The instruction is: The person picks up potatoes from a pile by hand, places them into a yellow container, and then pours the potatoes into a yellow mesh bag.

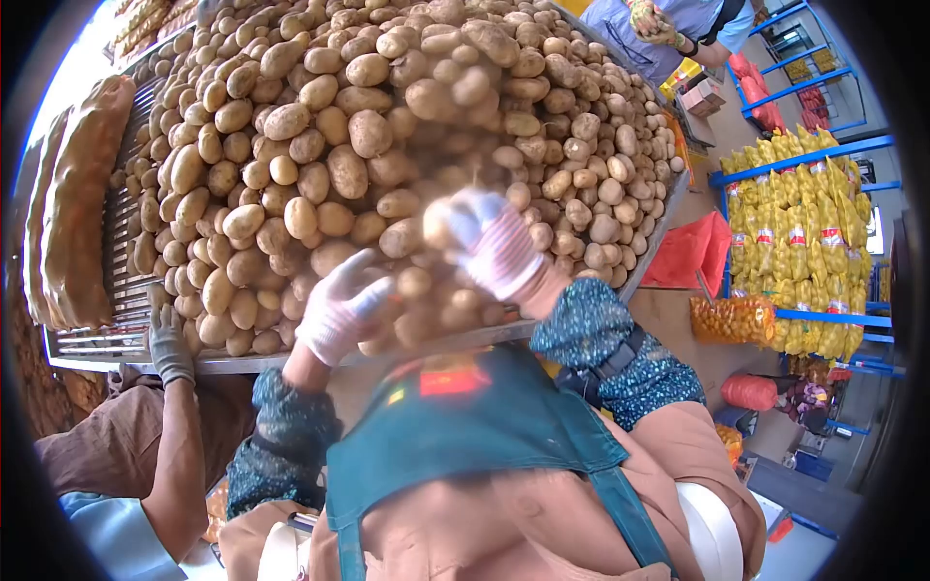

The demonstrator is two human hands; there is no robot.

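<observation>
A large heap of potatoes [349,172] fills a metal-edged sorting table [281,360] in front of me. My right hand [499,250], in a striped knitted glove with pale blue fingers, is over the middle of the heap, its fingers closed around a potato [441,225]. My left hand [339,308], in a whitish glove with blue fingertips, is low over the near edge of the heap. Its thumb and fingers are apart, and I see nothing held in it. Several potatoes lie between my hands, blurred there.
At the left, a co-worker's gloved hand [171,347] rests at the table edge near a full sack [82,203]. Another person's gloved hands [654,21] are across the table. A blue rack [823,152] with yellow net bags [794,242] stands right, beside a red sack [690,254].
</observation>
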